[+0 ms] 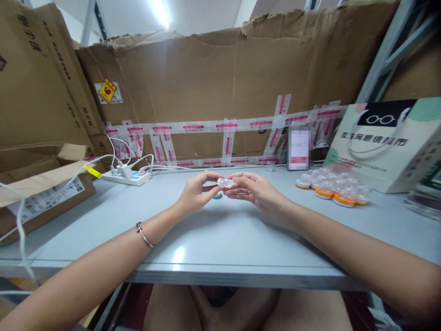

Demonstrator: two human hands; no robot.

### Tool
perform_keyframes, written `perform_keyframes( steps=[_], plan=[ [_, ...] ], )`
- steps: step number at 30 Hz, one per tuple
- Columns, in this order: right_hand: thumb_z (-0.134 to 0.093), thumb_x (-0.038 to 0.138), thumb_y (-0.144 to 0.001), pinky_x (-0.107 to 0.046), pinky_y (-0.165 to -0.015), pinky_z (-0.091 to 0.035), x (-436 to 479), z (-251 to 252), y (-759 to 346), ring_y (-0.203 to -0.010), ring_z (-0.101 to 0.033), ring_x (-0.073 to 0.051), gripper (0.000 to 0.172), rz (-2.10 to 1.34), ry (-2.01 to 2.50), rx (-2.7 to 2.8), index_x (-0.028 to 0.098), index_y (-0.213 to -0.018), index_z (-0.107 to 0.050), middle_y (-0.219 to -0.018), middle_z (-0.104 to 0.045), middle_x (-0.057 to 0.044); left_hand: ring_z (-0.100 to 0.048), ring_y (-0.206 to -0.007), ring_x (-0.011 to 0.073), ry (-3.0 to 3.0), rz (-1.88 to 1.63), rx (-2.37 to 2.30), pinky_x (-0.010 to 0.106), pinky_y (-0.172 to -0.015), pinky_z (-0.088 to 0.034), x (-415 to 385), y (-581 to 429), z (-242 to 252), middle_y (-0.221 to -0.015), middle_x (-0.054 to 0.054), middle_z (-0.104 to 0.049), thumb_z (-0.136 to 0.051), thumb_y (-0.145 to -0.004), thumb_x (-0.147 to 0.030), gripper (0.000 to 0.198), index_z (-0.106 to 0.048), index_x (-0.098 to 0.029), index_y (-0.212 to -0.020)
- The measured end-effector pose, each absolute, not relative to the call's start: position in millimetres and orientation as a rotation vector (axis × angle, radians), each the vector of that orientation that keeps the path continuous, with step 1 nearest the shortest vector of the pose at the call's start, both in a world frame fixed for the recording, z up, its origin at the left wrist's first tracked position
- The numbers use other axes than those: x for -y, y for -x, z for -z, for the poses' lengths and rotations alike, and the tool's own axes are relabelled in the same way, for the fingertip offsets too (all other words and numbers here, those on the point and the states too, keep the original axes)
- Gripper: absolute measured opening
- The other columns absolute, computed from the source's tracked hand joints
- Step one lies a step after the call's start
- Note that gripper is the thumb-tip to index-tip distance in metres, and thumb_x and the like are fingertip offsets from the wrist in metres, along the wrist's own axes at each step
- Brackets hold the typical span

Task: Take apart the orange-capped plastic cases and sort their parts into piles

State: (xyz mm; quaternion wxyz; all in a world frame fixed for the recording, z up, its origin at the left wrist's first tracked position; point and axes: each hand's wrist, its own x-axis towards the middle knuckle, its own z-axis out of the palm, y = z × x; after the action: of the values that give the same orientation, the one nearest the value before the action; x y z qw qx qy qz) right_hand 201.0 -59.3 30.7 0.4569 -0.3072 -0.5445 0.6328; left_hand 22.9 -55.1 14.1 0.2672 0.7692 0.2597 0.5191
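Above the middle of the grey table (213,234), both hands meet around a small clear plastic piece (226,183) with holes in it. My left hand (197,191) pinches its left end with fingers curled. From the right, my right hand (253,189) grips the same piece between thumb and fingertips. A small teal object (217,196) lies on the table just under my left fingers. A thin metal bracelet (144,235) circles my left wrist.
Several clear cases with orange bases (330,187) cluster at the right. Behind them lies a paper bag (386,142) printed with glasses. A white power strip (127,176) with cables sits back left. An open cardboard box (41,188) stands left; a taped cardboard wall (220,92) closes the back.
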Motion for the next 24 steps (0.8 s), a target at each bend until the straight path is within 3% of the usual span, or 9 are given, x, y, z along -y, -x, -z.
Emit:
perform_keyframes(
  steps=[7,14,19,24],
  plan=[
    [-0.037,0.037,-0.089,-0.028,-0.058,-0.051,52.6,-28.1,-203.6,-0.053,-0.064,-0.015,0.029,-1.506,0.940,1.391,0.017,-0.081,-0.055,-0.060,-0.069,-0.004,-0.059,-0.086,0.0142,-2.137,-1.359,-0.748,0.030,-0.077,-0.056,52.5,-22.6,-9.9,-0.090,0.007,-0.059,-0.059,-0.076,-0.018,0.018,-0.057,-0.012,-0.093],
    [-0.068,0.039,-0.068,-0.026,-0.061,-0.049,49.4,-20.1,-201.8,-0.055,-0.062,-0.011,0.029,-1.433,0.861,1.600,0.019,-0.080,-0.050,-0.060,-0.066,0.002,-0.061,-0.082,0.0140,-2.214,-1.343,-0.742,0.030,-0.075,-0.057,50.8,-20.6,-9.4,-0.087,0.007,-0.061,-0.061,-0.075,-0.019,0.018,-0.059,-0.011,-0.092],
    [-0.071,0.034,-0.064,-0.023,-0.057,-0.047,52.4,-21.1,-198.4,-0.050,-0.059,-0.009,0.027,-1.357,0.832,1.568,0.017,-0.069,-0.050,-0.055,-0.063,0.003,-0.062,-0.076,0.0135,-2.322,-1.386,-0.755,0.029,-0.074,-0.057,53.6,-22.7,-11.4,-0.083,0.007,-0.064,-0.061,-0.075,-0.019,0.016,-0.061,-0.011,-0.089],
    [-0.066,0.028,-0.066,-0.022,-0.054,-0.045,55.7,-20.1,-195.7,-0.046,-0.055,-0.007,0.021,-1.503,0.917,1.464,0.017,-0.064,-0.049,-0.054,-0.062,0.002,-0.062,-0.073,0.0139,-2.482,-1.433,-0.769,0.028,-0.070,-0.056,55.1,-24.9,-11.9,-0.080,0.008,-0.065,-0.060,-0.074,-0.018,0.015,-0.061,-0.011,-0.087]
  ],
)
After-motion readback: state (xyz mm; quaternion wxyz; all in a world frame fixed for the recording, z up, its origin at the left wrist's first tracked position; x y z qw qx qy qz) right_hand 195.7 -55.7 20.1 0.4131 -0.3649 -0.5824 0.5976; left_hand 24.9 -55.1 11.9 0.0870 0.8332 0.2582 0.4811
